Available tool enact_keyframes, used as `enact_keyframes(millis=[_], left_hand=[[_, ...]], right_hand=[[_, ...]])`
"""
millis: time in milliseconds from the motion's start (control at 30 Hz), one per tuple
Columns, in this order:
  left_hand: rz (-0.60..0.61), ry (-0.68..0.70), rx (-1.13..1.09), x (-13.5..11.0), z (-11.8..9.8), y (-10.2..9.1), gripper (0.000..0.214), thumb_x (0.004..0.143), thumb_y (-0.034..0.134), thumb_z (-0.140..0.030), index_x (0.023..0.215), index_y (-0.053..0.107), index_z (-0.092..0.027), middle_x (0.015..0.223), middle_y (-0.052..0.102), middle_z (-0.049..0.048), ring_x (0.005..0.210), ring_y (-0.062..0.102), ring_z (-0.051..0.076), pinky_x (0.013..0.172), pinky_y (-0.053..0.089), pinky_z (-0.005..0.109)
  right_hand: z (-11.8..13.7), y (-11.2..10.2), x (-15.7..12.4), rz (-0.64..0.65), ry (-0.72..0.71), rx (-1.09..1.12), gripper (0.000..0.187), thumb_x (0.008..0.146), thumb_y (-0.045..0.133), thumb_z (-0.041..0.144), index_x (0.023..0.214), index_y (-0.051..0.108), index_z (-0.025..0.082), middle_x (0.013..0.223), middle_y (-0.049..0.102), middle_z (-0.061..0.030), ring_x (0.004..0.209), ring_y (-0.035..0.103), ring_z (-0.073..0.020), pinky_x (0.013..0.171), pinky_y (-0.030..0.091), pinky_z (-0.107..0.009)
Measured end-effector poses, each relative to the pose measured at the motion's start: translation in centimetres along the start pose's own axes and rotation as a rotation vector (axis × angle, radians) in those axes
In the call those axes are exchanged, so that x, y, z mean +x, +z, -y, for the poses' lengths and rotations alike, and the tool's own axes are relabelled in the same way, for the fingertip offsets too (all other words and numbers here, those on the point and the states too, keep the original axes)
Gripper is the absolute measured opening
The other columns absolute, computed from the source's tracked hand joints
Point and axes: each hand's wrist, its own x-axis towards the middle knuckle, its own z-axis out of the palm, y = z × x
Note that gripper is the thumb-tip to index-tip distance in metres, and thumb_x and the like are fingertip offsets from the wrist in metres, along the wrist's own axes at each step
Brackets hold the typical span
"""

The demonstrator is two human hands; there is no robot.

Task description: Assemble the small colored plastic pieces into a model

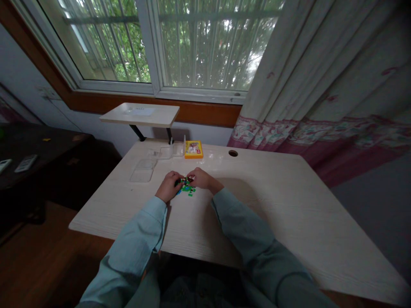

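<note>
A small heap of colourful pieces (187,188), mostly green with some red, blue and black, lies on the table between my hands; they look like tiny building bricks. My left hand (169,185) rests at the heap's left side, its fingers curled in against a dark piece. From the upper right, my right hand (201,178) reaches in with thumb and fingers drawn together over reddish pieces. What exactly either hand holds is too small and partly hidden to name. A few green bits lie loose just below the heap.
Beyond my hands stand an orange-yellow box (194,149) and several clear plastic cases (143,171). A small raised shelf (157,114) is at the back left of the pale table (276,214). A round cable hole (233,153) lies near the back edge, close to the curtain (266,124).
</note>
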Motion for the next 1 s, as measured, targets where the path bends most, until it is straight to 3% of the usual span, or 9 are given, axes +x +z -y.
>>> enact_keyframes(millis=[100,300,633,833,933,1000], left_hand=[[-0.008,0.006,-0.022,0.0,-0.2,0.0,0.017,0.082,0.061,-0.019,0.098,0.068,-0.016,0.095,0.061,0.0084,0.095,0.057,0.021,0.089,0.048,0.035],[-0.052,-0.02,-0.076,0.1,-0.7,-0.3,0.016,0.087,0.057,-0.025,0.095,0.068,-0.017,0.09,0.063,0.0072,0.092,0.058,0.02,0.086,0.048,0.035],[-0.083,-0.055,-0.158,-0.3,0.1,-2.0,0.026,0.089,0.054,-0.034,0.104,0.07,-0.018,0.095,0.065,0.007,0.091,0.061,0.018,0.081,0.05,0.031],[-0.001,-0.026,-0.013,-0.6,1.5,-2.6,0.036,0.084,0.061,-0.04,0.112,0.068,-0.019,0.1,0.064,0.0089,0.097,0.059,0.022,0.091,0.047,0.038],[0.041,-0.013,-0.011,-0.8,1.7,-2.7,0.045,0.079,0.067,-0.044,0.116,0.067,-0.018,0.103,0.065,0.0099,0.099,0.058,0.023,0.093,0.046,0.04],[0.064,-0.014,-0.019,-0.8,1.7,-2.8,0.05,0.076,0.071,-0.045,0.117,0.066,-0.018,0.104,0.064,0.01,0.1,0.058,0.024,0.094,0.046,0.04]], right_hand=[[0.8,0.8,0.1,-0.031,-0.01,-0.007,0.024,0.068,0.073,0.019,0.091,0.076,0.015,0.086,0.072,-0.0071,0.092,0.061,-0.0195,0.082,0.045,-0.024],[1.3,1.6,0.1,-0.106,0.024,0.045,0.022,0.068,0.07,0.015,0.09,0.07,0.014,0.083,0.07,-0.006,0.08,0.062,-0.0152,0.072,0.045,-0.022],[0.7,0.3,0.1,-0.016,0.059,0.176,0.024,0.07,0.065,0.007,0.091,0.07,0.017,0.079,0.068,0.001,0.069,0.061,-0.0093,0.064,0.047,-0.019],[0.9,-1.2,-0.6,0.049,0.017,0.083,0.056,0.061,0.081,0.019,0.114,0.068,0.014,0.108,0.066,-0.0103,0.084,0.063,-0.0156,0.079,0.05,-0.026],[1.0,-1.1,-0.8,0.072,-0.018,-0.071,0.067,0.057,0.084,0.028,0.12,0.066,0.011,0.111,0.066,-0.0145,0.097,0.062,-0.0229,0.086,0.049,-0.031],[1.1,-0.6,-0.8,0.055,-0.039,-0.154,0.065,0.057,0.084,0.03,0.117,0.067,0.009,0.108,0.067,-0.0157,0.103,0.06,-0.0264,0.088,0.048,-0.032]])
